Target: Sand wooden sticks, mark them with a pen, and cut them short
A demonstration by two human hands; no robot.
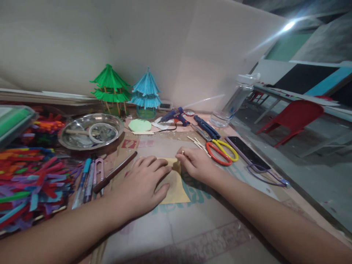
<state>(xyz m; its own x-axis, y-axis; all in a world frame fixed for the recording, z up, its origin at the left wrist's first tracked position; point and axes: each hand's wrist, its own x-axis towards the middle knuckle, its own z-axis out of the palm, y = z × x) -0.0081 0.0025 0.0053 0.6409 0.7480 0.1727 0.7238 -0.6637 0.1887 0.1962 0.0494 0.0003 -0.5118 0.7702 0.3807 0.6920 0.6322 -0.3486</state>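
Note:
My left hand (150, 176) lies flat with fingers apart on a piece of yellow paper (174, 189), covering its left part. At the paper's upper right edge my right hand (192, 163) is closed in a pinch. The pale end of a thin wooden stick (183, 151) pokes out between its thumb and finger; the rest of it is hidden. Several similar short sticks (199, 142) lie just beyond the right hand. Beside them are scissors (218, 154) with one red and one yellow handle. A brown marker (115, 172) lies left of my left hand.
Green (110, 84) and blue (146, 88) paper-roofed models stand at the back. Nearby are a glue gun (176, 116), a blue cutter (206, 127), a water bottle (236, 102) and a phone (249, 153). Left are a metal dish (66, 141) and colourful strips (33, 183).

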